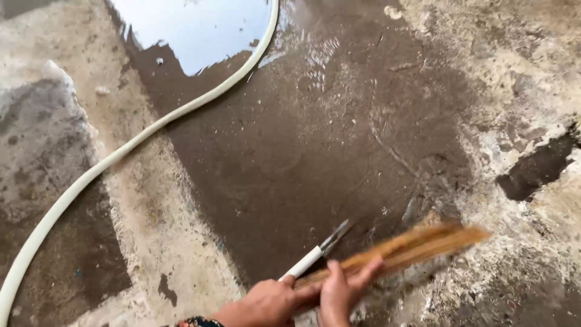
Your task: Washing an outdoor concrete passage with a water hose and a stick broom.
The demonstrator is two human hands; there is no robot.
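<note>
At the bottom edge, my left hand (266, 303) grips the end of a white hose (307, 261); a thin jet of water (336, 233) shoots from its tip onto the wet floor. Just to its right, my right hand (342, 290) is closed around a bundle broom of brown sticks (417, 245). The broom points right and slightly up, and its bristle end is blurred over the wet concrete. The two hands touch each other. A patterned sleeve (196, 322) shows at my left wrist.
The white hose (121, 151) curves from the lower left edge up to the top centre. A puddle (193, 30) at the top reflects the sky. The concrete floor (302, 133) is dark and wet in the middle, and pale, patchy and rough at the left and right.
</note>
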